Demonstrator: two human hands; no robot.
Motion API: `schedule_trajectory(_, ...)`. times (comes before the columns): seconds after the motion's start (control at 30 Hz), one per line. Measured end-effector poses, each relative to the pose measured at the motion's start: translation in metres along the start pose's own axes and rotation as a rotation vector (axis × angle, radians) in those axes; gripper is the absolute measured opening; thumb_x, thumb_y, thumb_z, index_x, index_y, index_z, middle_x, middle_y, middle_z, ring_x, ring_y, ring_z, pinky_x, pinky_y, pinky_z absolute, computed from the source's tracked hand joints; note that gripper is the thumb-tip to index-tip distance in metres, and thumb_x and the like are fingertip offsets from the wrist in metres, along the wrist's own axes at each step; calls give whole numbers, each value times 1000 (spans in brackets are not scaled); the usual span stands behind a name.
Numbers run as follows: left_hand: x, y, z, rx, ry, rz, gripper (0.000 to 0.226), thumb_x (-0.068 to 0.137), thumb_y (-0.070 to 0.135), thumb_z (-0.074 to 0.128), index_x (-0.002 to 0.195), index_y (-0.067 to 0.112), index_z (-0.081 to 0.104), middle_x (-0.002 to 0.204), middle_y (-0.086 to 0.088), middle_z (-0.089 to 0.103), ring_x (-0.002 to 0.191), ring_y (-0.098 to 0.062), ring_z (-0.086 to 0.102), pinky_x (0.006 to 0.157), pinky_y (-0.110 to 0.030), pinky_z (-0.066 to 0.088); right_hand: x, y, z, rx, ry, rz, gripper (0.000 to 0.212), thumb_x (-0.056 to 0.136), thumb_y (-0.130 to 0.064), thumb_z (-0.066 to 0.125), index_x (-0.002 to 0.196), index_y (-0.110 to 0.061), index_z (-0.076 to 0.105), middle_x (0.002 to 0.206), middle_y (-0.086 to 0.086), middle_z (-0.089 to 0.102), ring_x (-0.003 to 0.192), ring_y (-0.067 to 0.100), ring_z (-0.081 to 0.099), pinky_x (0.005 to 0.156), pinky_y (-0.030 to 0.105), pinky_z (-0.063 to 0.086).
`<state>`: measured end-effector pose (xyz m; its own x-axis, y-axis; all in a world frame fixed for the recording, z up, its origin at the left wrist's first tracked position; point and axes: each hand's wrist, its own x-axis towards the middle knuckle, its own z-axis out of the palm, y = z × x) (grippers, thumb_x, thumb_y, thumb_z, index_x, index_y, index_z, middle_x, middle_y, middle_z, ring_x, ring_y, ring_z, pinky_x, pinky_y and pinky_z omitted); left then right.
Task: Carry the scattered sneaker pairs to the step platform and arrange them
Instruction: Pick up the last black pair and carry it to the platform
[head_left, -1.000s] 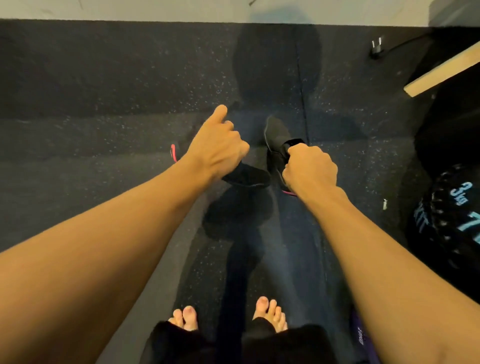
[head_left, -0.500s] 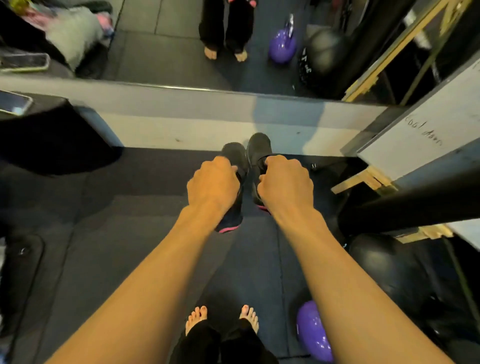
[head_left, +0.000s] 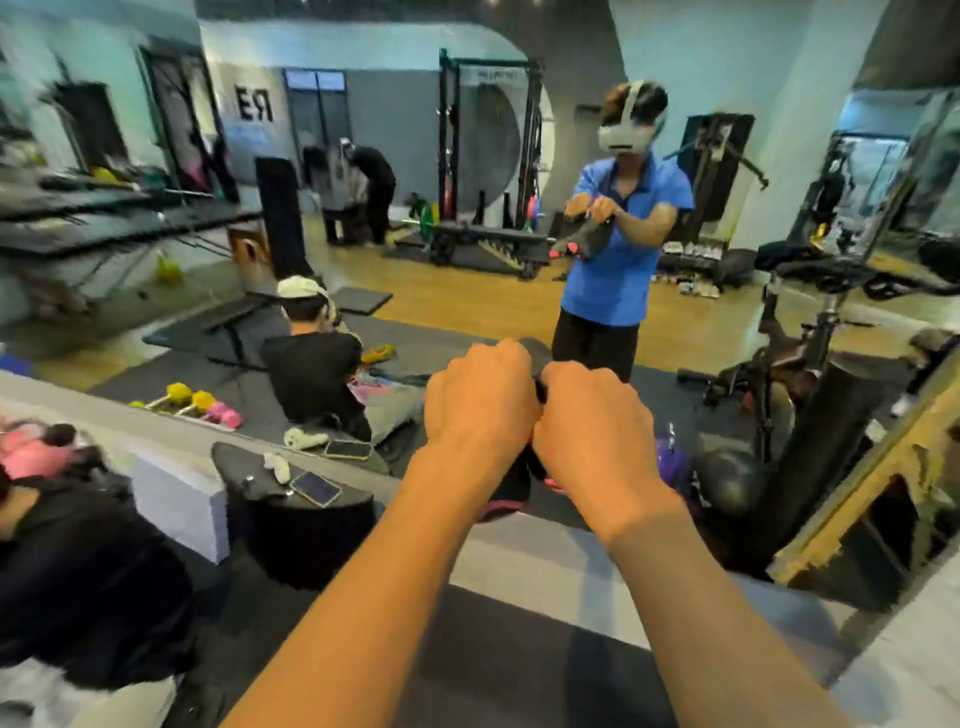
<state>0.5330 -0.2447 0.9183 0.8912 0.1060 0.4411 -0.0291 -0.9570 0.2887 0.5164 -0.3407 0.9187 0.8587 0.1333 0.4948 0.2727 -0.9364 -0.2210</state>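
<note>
Down at the left edge a person in black (head_left: 88, 566) sits close by, and just past them a phone (head_left: 316, 488) lies on a dark stool (head_left: 306, 525) with small dumbbells (head_left: 182, 397) showing in the mirror (head_left: 395, 130) behind. Toward the middle, the left hand (head_left: 480, 400) and right hand (head_left: 587, 421) are raised in front of the chest, knuckles touching. Each is curled into a fist round the top of one of two black sneakers (head_left: 511, 483), which hang below the fists with pink soles showing, in the air above the grey ledge (head_left: 519, 551) at the foot of the mirror. Above the hands, the reflection (head_left: 613, 249) in a blue shirt shows the same grip, both shoes dangling from the fists. Further right in the mirror, pale shoes (head_left: 691, 254) sit on and in front of a low dark stand, and an exercise bike (head_left: 810, 322) closes the right side. By my reading, one pair is gathered and in mid-carry, so pickup is done for this pair, while setting it down and lining it up remain. I cannot make out the platform for certain; the stand with the pale shoes may be it. How many scattered pairs are left cannot be told from this view.
</note>
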Motion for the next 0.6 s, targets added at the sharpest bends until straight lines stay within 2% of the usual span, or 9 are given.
schedule_trajectory(0.13,-28,-20,-60,111,143,-122,31,93,26,49,68,15,35,62,-1,32,62,-29,38,46,-33,17,-7,-43,-34,118,-13,-189,8,91,-19,46,83,-21,44,93,8,60,90,35,58,58,34,29)
schedule_trajectory(0.23,-66,-40,-99,169,213,-258,34,93,26,46,64,16,32,63,-2,37,64,-32,46,48,-33,22,-26,-78,-50,238,-37,-370,17,88,-12,46,77,-21,37,77,4,53,77,32,53,48,33,20)
schedule_trajectory(0.3,-100,-56,-129,224,258,-366,34,93,25,46,63,16,32,62,-2,40,61,-29,45,46,-33,21,-46,-109,-59,323,-68,-486,19,87,-12,47,76,-21,35,74,2,49,81,33,55,49,34,21)
schedule_trajectory(0.4,-166,-82,-177,351,301,-552,33,92,23,47,62,18,33,61,0,38,59,-26,41,46,-32,21,-90,-162,-75,434,-117,-650,13,88,-16,48,82,-23,39,90,5,59,89,32,57,59,33,27)
schedule_trajectory(0.5,-248,-100,-227,482,343,-751,34,91,21,48,62,18,30,62,1,34,63,-27,40,52,-33,25,-150,-217,-96,532,-174,-835,11,88,-17,49,82,-22,41,91,6,61,88,32,57,59,33,29)
schedule_trajectory(0.6,-337,-104,-271,588,401,-912,36,91,21,47,61,18,27,66,-4,44,63,-29,41,50,-33,23,-218,-263,-125,628,-235,-1028,9,87,-17,47,81,-22,43,91,8,61,89,34,58,58,34,29)
